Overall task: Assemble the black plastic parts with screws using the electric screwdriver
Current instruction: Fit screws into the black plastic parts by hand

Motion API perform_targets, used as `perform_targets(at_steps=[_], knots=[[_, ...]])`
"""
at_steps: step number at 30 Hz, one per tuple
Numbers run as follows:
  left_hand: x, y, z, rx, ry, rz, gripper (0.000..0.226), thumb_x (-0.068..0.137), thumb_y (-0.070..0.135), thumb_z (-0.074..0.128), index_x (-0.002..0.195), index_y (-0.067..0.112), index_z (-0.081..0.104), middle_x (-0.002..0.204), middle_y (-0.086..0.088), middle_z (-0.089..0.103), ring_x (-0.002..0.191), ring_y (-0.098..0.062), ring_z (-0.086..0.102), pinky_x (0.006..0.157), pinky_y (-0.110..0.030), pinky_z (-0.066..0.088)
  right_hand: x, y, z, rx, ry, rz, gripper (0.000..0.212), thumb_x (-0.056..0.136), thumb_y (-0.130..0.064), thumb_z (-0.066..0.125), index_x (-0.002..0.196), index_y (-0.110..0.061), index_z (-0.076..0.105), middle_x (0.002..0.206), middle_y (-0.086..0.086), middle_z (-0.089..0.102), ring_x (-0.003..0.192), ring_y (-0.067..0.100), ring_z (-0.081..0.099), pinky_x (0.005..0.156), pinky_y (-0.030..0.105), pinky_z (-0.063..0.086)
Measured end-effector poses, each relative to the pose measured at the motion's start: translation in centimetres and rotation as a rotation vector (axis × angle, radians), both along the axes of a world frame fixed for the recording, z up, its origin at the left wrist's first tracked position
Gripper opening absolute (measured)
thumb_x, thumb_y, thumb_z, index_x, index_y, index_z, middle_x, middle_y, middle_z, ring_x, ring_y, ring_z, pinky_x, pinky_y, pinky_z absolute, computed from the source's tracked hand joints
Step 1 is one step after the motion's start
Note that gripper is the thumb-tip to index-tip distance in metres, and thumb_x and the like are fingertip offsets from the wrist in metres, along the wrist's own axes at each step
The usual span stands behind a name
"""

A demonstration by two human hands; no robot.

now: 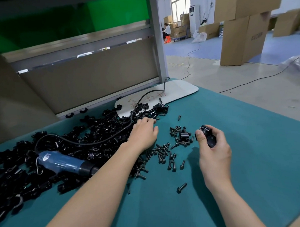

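A: "While the right hand [214, 151] is gripping a small black plastic part [207, 135], is the left hand [144, 132] idling?"
B: "It is resting open on the heap of black plastic parts [87, 134]; it should be singling out one mate."

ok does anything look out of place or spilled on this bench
Nothing looks damaged, but it is untidy. The electric screwdriver lies on its side on the heap of black plastic parts, its cord looping over them. Screws lie scattered loose on the teal mat beside the heap, a lone screw apart nearer the person.
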State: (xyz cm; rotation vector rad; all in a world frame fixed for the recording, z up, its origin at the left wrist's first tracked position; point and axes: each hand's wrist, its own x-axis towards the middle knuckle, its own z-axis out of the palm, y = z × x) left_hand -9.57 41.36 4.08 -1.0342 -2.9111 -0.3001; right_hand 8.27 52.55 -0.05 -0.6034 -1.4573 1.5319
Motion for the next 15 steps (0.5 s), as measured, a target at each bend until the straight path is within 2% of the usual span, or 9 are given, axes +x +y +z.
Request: perform_targets(at_steps=[3, 8, 11, 15], knots=[[-0.8, 2.3, -0.7, -0.029, -0.057, 0.035, 0.053, 0.108, 0.037, 0.031, 0.154, 0.011, 0.032, 0.156, -0.012, 0.034, 0.141, -0.03, 0.03, 0.114, -0.044, 0.03, -0.2, 0.3, -0.2, -0.034, 0.008, -0.01, 0.014, 0.098, -0.026, 0.069, 0.108, -0.031, 0.061, 0.094, -0.02, 0.067, 0.083, -0.018, 0.061, 0.071, 0.0, 0.041], [-2.8, 4.8, -1.5, -0.041, -0.032, 0.08, 0.054, 0.108, 0.039, 0.027, 0.155, 0.013, 0.029, 0.16, -0.012, 0.027, 0.145, -0.033, 0.022, 0.115, -0.046, 0.026, -0.4, 0.4, -0.5, -0.051, -0.013, -0.017, 0.014, 0.096, -0.031, 0.07, 0.103, -0.038, 0.06, 0.086, -0.025, 0.07, 0.083, -0.016, 0.062, 0.069, -0.001, 0.041], [-3.9, 5.9, -1.8, -0.048, -0.015, 0.06, 0.054, 0.107, 0.04, 0.028, 0.155, 0.015, 0.03, 0.16, -0.011, 0.029, 0.145, -0.034, 0.02, 0.115, -0.047, 0.026, -0.5, 0.5, -0.7, -0.053, -0.034, -0.009, 0.013, 0.096, -0.034, 0.07, 0.103, -0.039, 0.06, 0.086, -0.041, 0.065, 0.083, -0.016, 0.061, 0.067, -0.001, 0.04], [-4.9, 6.9, -2.2, -0.033, 0.027, 0.008, 0.05, 0.107, 0.039, 0.027, 0.152, 0.02, 0.037, 0.156, -0.007, 0.039, 0.142, -0.033, 0.025, 0.112, -0.046, 0.028, -0.5, 0.6, -0.9, -0.045, -0.046, -0.016, 0.013, 0.096, -0.037, 0.07, 0.106, -0.038, 0.061, 0.087, -0.041, 0.065, 0.082, -0.014, 0.061, 0.067, 0.0, 0.04]])
